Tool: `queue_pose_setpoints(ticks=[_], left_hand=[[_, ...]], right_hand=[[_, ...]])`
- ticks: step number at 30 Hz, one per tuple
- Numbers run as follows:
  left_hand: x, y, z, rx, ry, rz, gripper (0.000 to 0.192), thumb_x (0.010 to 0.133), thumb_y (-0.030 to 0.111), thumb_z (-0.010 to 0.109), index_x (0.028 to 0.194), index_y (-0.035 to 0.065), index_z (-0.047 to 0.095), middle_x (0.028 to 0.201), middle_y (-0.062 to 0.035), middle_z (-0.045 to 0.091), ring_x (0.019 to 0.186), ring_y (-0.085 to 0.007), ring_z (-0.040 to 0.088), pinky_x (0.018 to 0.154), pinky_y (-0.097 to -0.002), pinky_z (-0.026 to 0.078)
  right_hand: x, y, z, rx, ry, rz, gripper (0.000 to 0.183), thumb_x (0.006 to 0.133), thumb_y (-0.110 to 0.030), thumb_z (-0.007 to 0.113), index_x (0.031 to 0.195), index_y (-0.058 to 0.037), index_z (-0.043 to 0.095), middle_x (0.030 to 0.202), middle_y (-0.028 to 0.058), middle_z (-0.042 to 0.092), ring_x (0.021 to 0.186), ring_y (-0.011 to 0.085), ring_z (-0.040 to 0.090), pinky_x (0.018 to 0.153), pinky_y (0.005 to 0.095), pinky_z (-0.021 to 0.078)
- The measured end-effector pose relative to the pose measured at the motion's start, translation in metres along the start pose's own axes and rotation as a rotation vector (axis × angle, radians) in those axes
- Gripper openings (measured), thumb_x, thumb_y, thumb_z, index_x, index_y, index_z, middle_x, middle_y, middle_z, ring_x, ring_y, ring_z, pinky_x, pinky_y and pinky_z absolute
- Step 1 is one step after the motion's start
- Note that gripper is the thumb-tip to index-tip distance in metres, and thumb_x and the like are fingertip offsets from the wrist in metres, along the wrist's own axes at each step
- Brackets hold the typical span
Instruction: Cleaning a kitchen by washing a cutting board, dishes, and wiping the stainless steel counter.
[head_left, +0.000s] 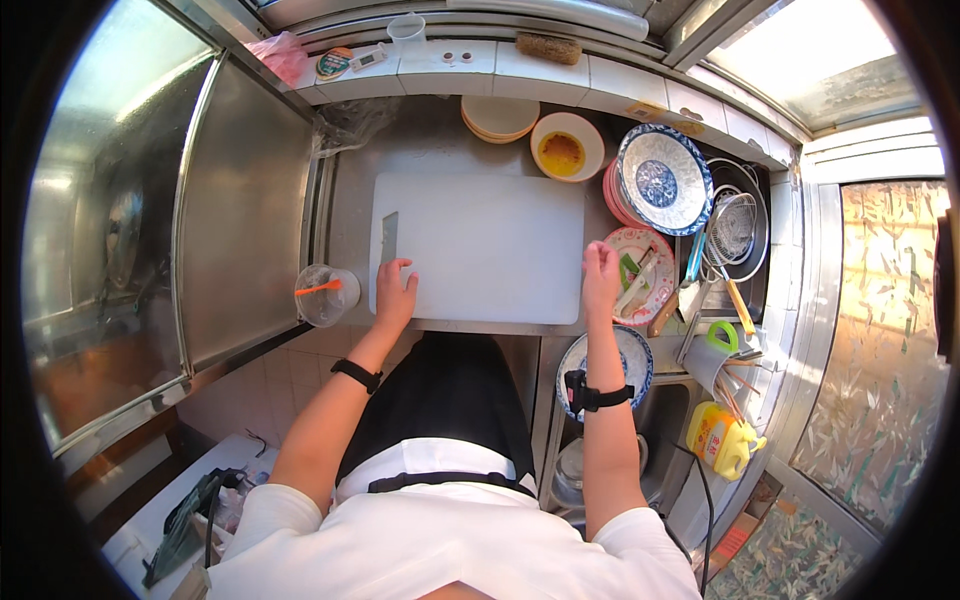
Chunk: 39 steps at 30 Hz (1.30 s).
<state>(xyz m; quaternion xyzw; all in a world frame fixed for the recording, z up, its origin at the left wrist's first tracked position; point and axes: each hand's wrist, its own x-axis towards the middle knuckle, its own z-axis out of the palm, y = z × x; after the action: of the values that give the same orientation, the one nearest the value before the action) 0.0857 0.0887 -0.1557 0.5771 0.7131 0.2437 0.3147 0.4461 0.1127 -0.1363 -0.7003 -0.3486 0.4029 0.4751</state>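
A white cutting board (484, 247) lies flat on the metal counter before me. On its left part rests a knife (389, 234), blade pointing away from me. My left hand (395, 294) is over the near end of this knife, thumb and index finger apart. It hides the handle, so a grip on it cannot be made out. At the board's right edge is my right hand (601, 281), its fingers loosely curled with nothing visible in them. Right beside it stands a pink-patterned plate (661, 251) with green pieces (628, 268) and a light-coloured utensil on it.
Behind the board are stacked bowls (500, 116) and a bowl with yellow liquid (566, 150). A blue-patterned bowl (686, 176) tops a stack at right, beside strainers (731, 225). A plastic cup (327, 304) with an orange spoon stands left. The sink (667, 427) lies lower right.
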Motion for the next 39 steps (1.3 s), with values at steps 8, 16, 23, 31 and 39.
queue_pose_setpoints(ticks=[8,16,23,31,39], left_hand=[[-0.047,-0.039,-0.002,0.218,0.049,-0.104,0.066,0.084,0.017,0.069,0.137,-0.0015,0.035,0.141,-0.0348,0.032,0.135,-0.0484,0.027,0.112,-0.0511,0.026],[-0.044,-0.034,0.001,-0.002,0.055,-0.096,0.067,0.083,0.023,0.070,0.136,-0.0019,0.036,0.142,-0.0333,0.033,0.135,-0.0478,0.027,0.112,-0.0522,0.024],[-0.048,-0.044,0.010,0.064,0.157,-0.148,0.062,0.084,0.032,0.070,0.130,-0.0005,0.045,0.139,-0.0307,0.037,0.131,-0.0457,0.031,0.111,-0.0533,0.024],[-0.043,-0.052,0.007,0.047,0.215,-0.122,0.053,0.083,0.032,0.071,0.122,0.0014,0.053,0.130,-0.0261,0.044,0.125,-0.0415,0.037,0.106,-0.0501,0.030],[-0.046,-0.056,0.006,-0.316,0.323,-0.233,0.041,0.088,0.029,0.067,0.116,0.0006,0.056,0.116,-0.0192,0.057,0.117,-0.0363,0.045,0.101,-0.0454,0.036]], right_hand=[[-0.033,0.046,0.008,-0.812,0.012,-0.111,0.063,0.088,-0.029,0.066,0.132,0.0099,0.045,0.136,0.0299,0.047,0.127,0.0443,0.043,0.109,0.0495,0.0319],[-0.024,0.052,-0.011,-0.722,0.029,-0.126,0.066,0.085,-0.028,0.070,0.132,0.0113,0.045,0.130,0.0302,0.053,0.123,0.0418,0.050,0.106,0.0442,0.0373],[-0.024,0.056,-0.012,-0.481,0.031,-0.021,0.074,0.083,-0.030,0.074,0.134,0.0131,0.043,0.127,0.0286,0.056,0.119,0.0337,0.056,0.102,0.0382,0.0420],[-0.024,0.070,-0.023,-0.405,-0.029,0.039,0.056,0.084,-0.025,0.073,0.125,0.0069,0.053,0.113,0.0209,0.060,0.099,0.0276,0.059,0.090,0.0367,0.0465],[-0.023,0.052,-0.027,-0.386,0.283,-0.051,0.019,0.097,-0.012,0.051,0.107,0.0028,0.059,0.092,0.0118,0.065,0.083,0.0218,0.058,0.082,0.0343,0.0471]])
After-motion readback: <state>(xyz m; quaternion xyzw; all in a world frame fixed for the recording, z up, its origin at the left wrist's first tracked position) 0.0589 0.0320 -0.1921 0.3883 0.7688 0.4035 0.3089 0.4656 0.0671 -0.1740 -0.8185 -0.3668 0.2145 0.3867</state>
